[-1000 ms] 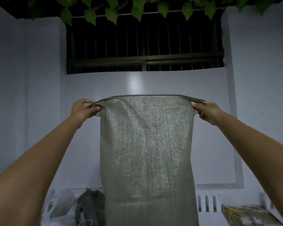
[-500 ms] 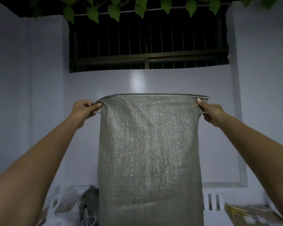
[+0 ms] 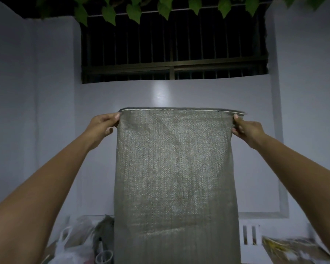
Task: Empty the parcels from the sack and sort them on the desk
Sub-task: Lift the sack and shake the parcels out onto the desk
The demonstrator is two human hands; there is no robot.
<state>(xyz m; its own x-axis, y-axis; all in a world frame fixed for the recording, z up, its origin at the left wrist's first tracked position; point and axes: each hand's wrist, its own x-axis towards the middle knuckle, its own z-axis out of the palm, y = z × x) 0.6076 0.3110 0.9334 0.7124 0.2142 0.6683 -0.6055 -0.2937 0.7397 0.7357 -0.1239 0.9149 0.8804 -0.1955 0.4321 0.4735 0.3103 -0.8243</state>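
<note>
**Sack held up by both top corners, hanging flat**

Both arms stretched out and up in front of the camera. Left hand (image 3: 103, 125) closed in a pinch on the upper left corner of the sack (image 3: 175, 178): thumb on the near face at the hem, fingers curled round behind the edge. Right hand (image 3: 246, 128) same on the upper right corner, thumb tip up against the hem, fingers wrapped round the side edge. Both hands nearly fully closed, nothing else in them.

Sack is grey-green woven plastic, stitched hem along the top pulled taut and roughly level between the two hands. It hangs straight down, fairly flat, a few diagonal creases near the top left, a faint horizontal fold low down. Bottom end runs out of the picture, so cannot tell whether it touches anything below or what is inside.

Low left, partly behind the sack: white plastic bag (image 3: 72, 250) with handle loops, dark crumpled item beside it, blurry. Low right: a flat yellowish printed item (image 3: 286, 248), blurred, cannot tell what it is. White slotted panel (image 3: 249, 235) just right of the sack's lower edge.

Behind: pale wall (image 3: 46, 130), barred window (image 3: 171, 48) above, green leaves (image 3: 133, 10) hanging along the top. Dim light.
</note>
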